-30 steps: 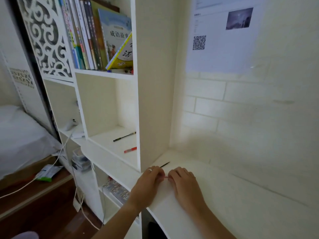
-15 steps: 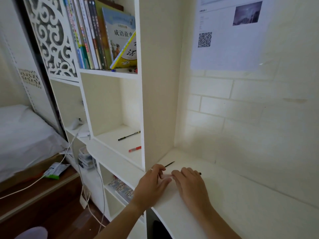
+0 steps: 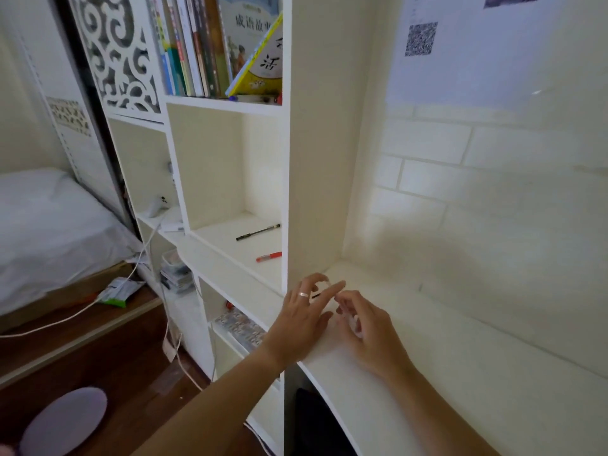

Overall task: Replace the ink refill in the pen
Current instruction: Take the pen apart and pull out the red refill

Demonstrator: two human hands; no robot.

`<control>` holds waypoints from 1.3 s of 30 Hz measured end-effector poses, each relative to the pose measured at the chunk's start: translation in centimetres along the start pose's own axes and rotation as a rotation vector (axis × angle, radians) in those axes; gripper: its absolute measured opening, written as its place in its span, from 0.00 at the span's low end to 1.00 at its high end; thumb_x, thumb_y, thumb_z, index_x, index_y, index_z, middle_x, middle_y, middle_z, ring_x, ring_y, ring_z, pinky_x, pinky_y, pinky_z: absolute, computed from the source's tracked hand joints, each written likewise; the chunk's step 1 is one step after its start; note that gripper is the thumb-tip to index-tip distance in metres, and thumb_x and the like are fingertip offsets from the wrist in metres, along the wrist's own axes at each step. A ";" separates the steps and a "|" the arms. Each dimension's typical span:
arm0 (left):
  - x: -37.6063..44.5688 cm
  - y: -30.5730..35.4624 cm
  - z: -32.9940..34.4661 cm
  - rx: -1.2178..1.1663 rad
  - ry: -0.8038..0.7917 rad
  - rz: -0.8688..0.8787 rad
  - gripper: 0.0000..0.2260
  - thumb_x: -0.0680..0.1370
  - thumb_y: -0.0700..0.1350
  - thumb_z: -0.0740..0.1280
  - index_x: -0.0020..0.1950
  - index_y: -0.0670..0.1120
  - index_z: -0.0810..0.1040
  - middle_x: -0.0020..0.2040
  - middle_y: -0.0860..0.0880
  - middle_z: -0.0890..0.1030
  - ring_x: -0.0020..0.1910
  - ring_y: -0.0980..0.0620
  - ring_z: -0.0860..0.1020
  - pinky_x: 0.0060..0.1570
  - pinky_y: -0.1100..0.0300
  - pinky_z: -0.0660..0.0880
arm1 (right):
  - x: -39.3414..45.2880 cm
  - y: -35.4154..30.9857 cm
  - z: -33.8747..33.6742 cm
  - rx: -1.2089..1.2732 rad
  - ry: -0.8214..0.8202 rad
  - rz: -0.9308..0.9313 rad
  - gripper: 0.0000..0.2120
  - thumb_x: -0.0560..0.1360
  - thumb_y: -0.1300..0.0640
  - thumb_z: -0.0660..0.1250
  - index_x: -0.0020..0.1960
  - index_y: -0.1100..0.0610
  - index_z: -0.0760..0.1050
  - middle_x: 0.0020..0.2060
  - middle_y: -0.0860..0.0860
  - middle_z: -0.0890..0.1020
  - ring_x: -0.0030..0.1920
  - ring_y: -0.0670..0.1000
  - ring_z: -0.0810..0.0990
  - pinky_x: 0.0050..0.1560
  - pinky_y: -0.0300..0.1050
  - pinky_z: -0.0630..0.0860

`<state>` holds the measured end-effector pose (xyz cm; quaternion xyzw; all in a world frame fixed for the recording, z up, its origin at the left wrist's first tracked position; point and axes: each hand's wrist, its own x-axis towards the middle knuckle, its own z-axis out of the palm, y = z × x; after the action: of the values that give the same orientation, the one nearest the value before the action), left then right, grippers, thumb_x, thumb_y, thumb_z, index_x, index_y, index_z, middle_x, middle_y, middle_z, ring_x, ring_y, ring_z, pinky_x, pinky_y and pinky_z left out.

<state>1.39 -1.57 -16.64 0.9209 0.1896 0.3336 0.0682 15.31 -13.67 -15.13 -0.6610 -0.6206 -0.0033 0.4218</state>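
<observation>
White desk (image 3: 460, 373) bears left hand (image 3: 301, 319) touching right hand (image 3: 368, 327).

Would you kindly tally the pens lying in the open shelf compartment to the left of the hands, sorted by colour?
Black pen: 1
Red pen: 1
Total: 2, both lying flat and apart on the shelf floor; the red one is nearer the front edge.
</observation>
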 end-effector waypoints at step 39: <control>1.2 0.4 -0.5 0.365 -0.231 -0.251 0.32 0.79 0.71 0.48 0.32 0.48 0.74 0.29 0.52 0.77 0.30 0.51 0.77 0.37 0.55 0.77 | 0.8 3.4 0.0 -0.118 0.266 0.199 0.11 0.78 0.65 0.70 0.59 0.60 0.84 0.45 0.49 0.76 0.41 0.38 0.75 0.50 0.20 0.68</control>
<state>2.02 -1.48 -15.48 0.9192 0.3507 0.1753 -0.0374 18.30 -12.65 -16.57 -0.7367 -0.4895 -0.0851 0.4587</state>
